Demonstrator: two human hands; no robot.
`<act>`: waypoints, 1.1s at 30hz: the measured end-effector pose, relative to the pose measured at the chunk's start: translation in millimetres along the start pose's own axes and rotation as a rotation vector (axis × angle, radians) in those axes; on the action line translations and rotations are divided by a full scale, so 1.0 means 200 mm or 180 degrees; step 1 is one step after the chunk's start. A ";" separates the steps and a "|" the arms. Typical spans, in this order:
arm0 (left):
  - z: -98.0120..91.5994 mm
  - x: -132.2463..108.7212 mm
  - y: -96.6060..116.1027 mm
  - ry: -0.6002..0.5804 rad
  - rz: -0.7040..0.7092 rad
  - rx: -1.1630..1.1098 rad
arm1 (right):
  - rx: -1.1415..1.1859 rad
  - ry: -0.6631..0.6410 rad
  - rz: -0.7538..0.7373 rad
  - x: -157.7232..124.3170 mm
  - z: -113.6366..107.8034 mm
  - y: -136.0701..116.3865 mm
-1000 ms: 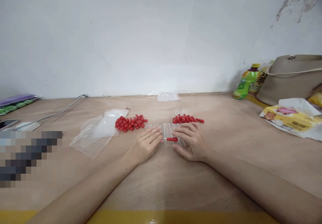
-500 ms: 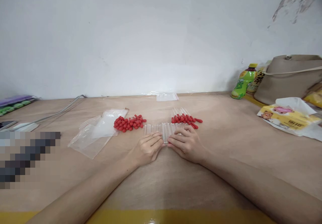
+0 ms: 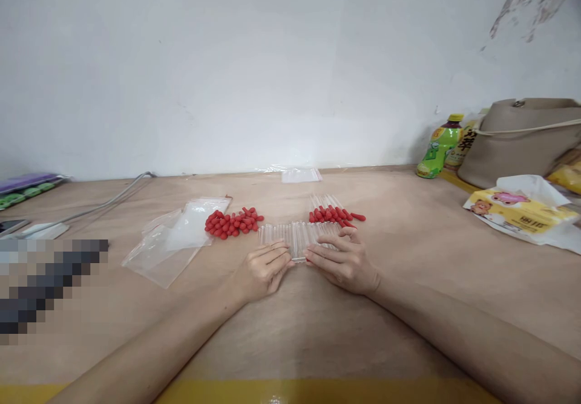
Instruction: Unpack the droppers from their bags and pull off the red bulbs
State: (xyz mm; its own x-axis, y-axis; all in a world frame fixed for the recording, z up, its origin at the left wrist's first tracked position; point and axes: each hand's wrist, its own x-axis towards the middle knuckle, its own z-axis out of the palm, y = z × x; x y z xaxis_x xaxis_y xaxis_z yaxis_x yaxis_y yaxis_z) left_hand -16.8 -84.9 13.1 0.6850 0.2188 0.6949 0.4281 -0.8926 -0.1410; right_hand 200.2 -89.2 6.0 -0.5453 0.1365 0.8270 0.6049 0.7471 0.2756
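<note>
Between my hands a clear glass dropper tube (image 3: 298, 260) lies crosswise. My left hand (image 3: 267, 268) pinches its left end. The fingers of my right hand (image 3: 342, 260) are closed at its right end, where a small bit of red shows; most of that red piece is hidden. Just beyond my fingertips lies a row of clear glass tubes (image 3: 297, 234), side by side and partly covered by both hands. A pile of red rubber bulbs (image 3: 231, 222) sits left of the row. Behind my right hand are several tubes with red bulbs fitted (image 3: 333, 213), their glass ends pointing away.
Clear plastic bags (image 3: 167, 247) lie left of the bulbs, and a small bag (image 3: 301, 175) lies by the wall. At right stand a green bottle (image 3: 436, 150), a beige bag (image 3: 517, 144) and a tissue pack (image 3: 517, 207). A grey cable (image 3: 104, 201) runs at left.
My right hand has shifted slightly right, widening the gap between the hands so more of the crosswise tube shows. My left hand has barely moved.
</note>
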 end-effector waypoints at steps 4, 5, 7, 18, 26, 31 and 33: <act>0.00 0.00 0.01 -0.0046 -0.0020 -0.0023 | 0.0004 0.0029 -0.0008 -0.01 0.01 0.00; 0.00 -0.01 0.01 -0.0060 -0.0021 -0.0022 | 0.0010 0.0037 -0.0017 -0.02 0.00 0.00; -0.01 -0.02 0.00 -0.0096 -0.0044 -0.0032 | 0.0054 0.0039 -0.0059 -0.02 -0.01 0.00; -0.05 -0.10 -0.16 0.0346 -0.1122 0.0503 | 0.0474 0.0223 0.2174 -0.16 -0.02 0.33; -0.03 -0.08 -0.15 0.0323 -0.0999 0.0470 | 0.0445 0.0268 0.3795 -0.32 0.00 0.58; -0.01 -0.07 -0.14 0.0230 -0.0536 0.0570 | 0.0656 0.0228 0.3909 -0.34 0.04 0.59; 0.00 -0.07 -0.13 0.0113 -0.0532 0.0498 | 0.0721 0.0085 0.3978 -0.34 0.05 0.60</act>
State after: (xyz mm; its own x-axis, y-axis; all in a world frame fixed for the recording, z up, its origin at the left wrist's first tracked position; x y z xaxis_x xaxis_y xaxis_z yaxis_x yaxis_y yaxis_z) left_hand -37.7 -65.1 7.6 0.5769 0.3419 0.7418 0.6218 -0.7727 -0.1275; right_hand 304.2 -3.1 -21.7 0.3365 0.8146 0.4724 0.5830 0.2138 -0.7838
